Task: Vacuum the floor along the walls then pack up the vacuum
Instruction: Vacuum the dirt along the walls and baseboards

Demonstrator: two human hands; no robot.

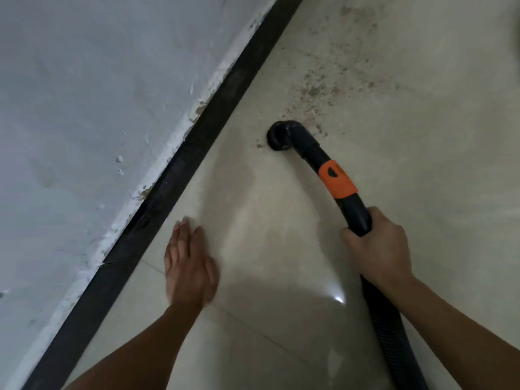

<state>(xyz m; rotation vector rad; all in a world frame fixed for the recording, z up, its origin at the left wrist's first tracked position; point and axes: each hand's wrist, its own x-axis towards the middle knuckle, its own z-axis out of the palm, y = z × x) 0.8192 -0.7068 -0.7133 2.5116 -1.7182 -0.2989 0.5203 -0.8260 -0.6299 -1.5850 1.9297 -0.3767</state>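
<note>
one camera only, worn on the head, looking forward and steeply down. wide lens, so straight lines bend near the edges. tilted too, so the dark baseboard [180, 164] runs slanting from bottom left to top middle. close to the floor [281, 220], which fills the middle and right. wall [84, 94] fills the top left. both arms come in from the bottom edge, with the left hand [190, 266] and right hand [377, 249] near the lens. no second view to share anything with.
</note>
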